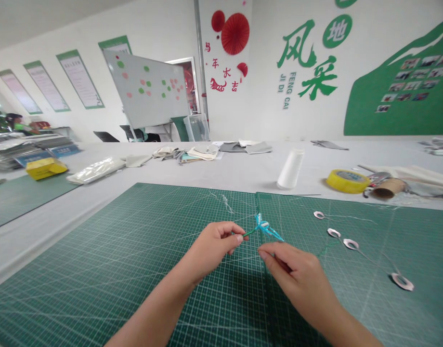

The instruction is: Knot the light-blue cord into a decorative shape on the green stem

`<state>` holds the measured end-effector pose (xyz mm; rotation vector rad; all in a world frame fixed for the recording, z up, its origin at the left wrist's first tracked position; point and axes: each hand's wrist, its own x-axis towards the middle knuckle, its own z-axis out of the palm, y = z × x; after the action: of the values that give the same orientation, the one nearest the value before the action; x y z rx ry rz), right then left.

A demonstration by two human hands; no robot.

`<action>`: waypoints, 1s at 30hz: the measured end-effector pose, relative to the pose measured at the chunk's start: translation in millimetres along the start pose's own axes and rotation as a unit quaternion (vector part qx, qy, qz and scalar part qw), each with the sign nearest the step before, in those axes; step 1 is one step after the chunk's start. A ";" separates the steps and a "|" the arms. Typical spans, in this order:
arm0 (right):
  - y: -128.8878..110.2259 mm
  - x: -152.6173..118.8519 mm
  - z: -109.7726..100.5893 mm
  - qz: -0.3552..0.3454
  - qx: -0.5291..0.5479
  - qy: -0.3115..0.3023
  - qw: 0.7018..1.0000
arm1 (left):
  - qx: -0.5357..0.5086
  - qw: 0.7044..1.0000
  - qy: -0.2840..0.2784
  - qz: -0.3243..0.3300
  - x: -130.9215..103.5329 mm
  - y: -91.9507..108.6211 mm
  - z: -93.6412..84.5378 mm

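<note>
My left hand pinches a thin green stem between thumb and fingers. At the stem's end is a small blue flower-like piece with whitish parts and loose blue strands trailing right. My right hand is closed in a pinch just below those strands; whatever its fingertips hold is too small to make out. Both hands are above the green cutting mat. To the right on the mat lie several small pale oval pieces with thin wire or thread tails.
Behind the mats stands a white thread cone. A yellow tape roll and a cardboard tube lie at right. Fabric scraps, a plastic-wrapped packet and a yellow box are farther back. Another person sits far left.
</note>
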<state>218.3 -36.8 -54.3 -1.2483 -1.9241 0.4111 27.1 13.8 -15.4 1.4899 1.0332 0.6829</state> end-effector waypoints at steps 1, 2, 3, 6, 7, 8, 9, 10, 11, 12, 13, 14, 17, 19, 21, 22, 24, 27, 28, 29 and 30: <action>-0.6 0.5 0.0 0.004 0.003 0.002 1.000 | -0.003 1.000 -0.001 0.000 -0.6 0.8 -0.1; -1.1 1.0 -0.1 0.009 0.005 0.004 1.000 | -0.005 1.000 -0.003 -0.002 -1.2 1.8 -0.1; -1.5 1.5 -0.2 0.014 0.010 0.006 1.000 | -0.008 1.000 -0.005 -0.006 -1.9 2.8 -0.1; -1.6 2.2 -0.8 0.033 0.023 0.007 0.999 | -0.019 1.000 -0.017 -0.017 -3.5 6.0 0.2; -1.2 2.2 -1.0 0.041 0.025 0.006 0.999 | -0.023 0.999 -0.022 -0.018 -3.9 6.8 0.3; -0.8 2.2 -1.2 0.048 0.026 0.004 0.998 | -0.028 0.999 -0.026 -0.018 -4.2 7.3 0.3; -0.2 2.2 -1.3 0.057 0.029 0.001 0.998 | -0.032 0.999 -0.030 -0.017 -4.4 7.6 0.2; 0.5 2.3 -1.2 0.066 0.035 -0.005 0.997 | -0.037 0.999 -0.035 -0.017 -4.6 7.6 0.1; 1.3 2.7 -1.0 0.075 0.048 -0.010 0.996 | -0.045 0.998 -0.039 -0.016 -4.7 7.4 -0.2; 2.1 3.2 -0.7 0.086 0.066 -0.016 0.994 | -0.053 0.997 -0.046 -0.015 -4.8 6.9 -0.5; 2.8 3.9 -0.3 0.099 0.088 -0.021 0.991 | -0.062 0.997 -0.054 -0.014 -4.8 6.3 -0.9; 3.4 4.8 0.0 0.112 0.112 -0.025 0.987 | -0.070 0.995 -0.064 -0.012 -4.9 5.7 -1.4; 3.8 7.8 -0.6 0.142 0.180 -0.035 0.973 | -0.085 0.992 -0.099 -0.002 -5.6 4.7 -2.5; 3.1 9.6 -2.4 0.150 0.222 -0.041 0.963 | -0.084 0.989 -0.118 0.003 -6.7 5.5 -3.1; 3.0 11.0 -4.1 0.162 0.265 -0.044 0.950 | -0.079 0.987 -0.140 0.005 -8.1 7.2 -3.4; 3.6 11.5 -4.5 0.172 0.287 -0.047 0.941 | -0.074 0.985 -0.153 0.007 -8.8 8.1 -3.5; 6.1 11.9 -4.3 0.203 0.328 -0.059 0.921 | -0.061 0.981 -0.182 0.017 -10.1 9.8 -3.7; 11.4 11.1 -3.1 0.228 0.373 -0.089 0.895 | -0.031 0.975 -0.218 0.017 -11.4 10.8 -3.6; 12.7 10.7 -3.2 0.227 0.383 -0.098 0.890 | -0.021 0.973 -0.229 0.011 -11.5 10.7 -3.6; 13.6 10.4 -3.7 0.224 0.388 -0.105 0.888 | -0.010 0.971 -0.239 0.004 -11.6 10.3 -3.5; 14.0 10.2 -4.6 0.219 0.390 -0.110 0.887 | 0.002 0.969 -0.247 -0.003 -11.5 9.8 -3.6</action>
<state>228.4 -22.1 -55.7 -1.0802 -1.3658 1.4534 21.1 5.5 -3.7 1.5527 0.6528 0.2769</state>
